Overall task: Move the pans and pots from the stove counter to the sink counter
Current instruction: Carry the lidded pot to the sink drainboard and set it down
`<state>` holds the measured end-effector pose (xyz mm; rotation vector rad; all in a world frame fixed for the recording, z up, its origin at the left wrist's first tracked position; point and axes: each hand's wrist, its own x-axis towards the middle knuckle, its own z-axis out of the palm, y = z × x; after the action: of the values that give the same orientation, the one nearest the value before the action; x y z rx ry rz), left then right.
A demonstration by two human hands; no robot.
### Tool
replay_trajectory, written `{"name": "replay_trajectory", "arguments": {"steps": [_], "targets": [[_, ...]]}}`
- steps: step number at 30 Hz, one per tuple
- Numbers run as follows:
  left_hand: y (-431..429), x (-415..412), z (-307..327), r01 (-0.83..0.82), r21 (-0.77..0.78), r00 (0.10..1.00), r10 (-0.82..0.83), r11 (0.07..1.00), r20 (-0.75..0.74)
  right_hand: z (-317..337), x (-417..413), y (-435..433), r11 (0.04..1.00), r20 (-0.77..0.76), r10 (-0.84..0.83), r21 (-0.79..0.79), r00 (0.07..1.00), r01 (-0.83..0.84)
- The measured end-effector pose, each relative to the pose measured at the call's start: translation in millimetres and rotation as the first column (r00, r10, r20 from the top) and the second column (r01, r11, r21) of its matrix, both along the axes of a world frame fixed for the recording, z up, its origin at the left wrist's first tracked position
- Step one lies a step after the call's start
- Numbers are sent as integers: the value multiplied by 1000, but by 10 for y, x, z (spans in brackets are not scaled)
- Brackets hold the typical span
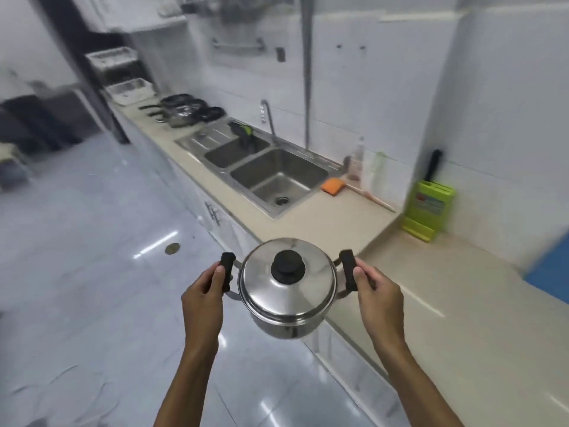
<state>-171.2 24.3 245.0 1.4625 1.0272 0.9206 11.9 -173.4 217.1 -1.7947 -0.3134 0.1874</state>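
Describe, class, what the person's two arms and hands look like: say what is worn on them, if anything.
Both the left hand and the right hand are bare: no gloves, rings, watch or bracelets show. Both forearms are bare too, with no sleeve as far as the bottom edge of the picture. No markings are visible on either.

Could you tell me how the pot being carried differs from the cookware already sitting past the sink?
The pot is held in the air by the left hand and right hand; the cookware rests on the counter. The pot is shiny steel with a lid; most of the cookware looks black, with long handles. Both groups include steel.
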Motion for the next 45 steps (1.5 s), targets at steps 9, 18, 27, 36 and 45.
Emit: {"name": "replay_trajectory", "arguments": {"steps": [9, 18, 27, 36, 45], "targets": [[1595, -393, 82, -268, -14, 962, 269, 963, 46, 93, -33, 1955, 963, 14, 268, 8, 963, -268], [3578, -22, -13, -352, -32, 935, 353, 935, 35, -136, 522, 4196, 939, 9, 337, 67, 941, -337], [5574, 503, 59, -377, -34, 926, 377, 926, 15, 125, 1149, 6313, 907, 3, 415, 72, 910, -414], [7694, 1059, -161, -318, -61, 946, 321, 946, 47, 15, 1629, 8308, 941, 36, 330, 66, 943, -332], [10108, 1748, -282, -158, -65, 987, 156, 985, -31, -105, 2106, 10349, 977, -4, 211, 9, 977, -211]]}}
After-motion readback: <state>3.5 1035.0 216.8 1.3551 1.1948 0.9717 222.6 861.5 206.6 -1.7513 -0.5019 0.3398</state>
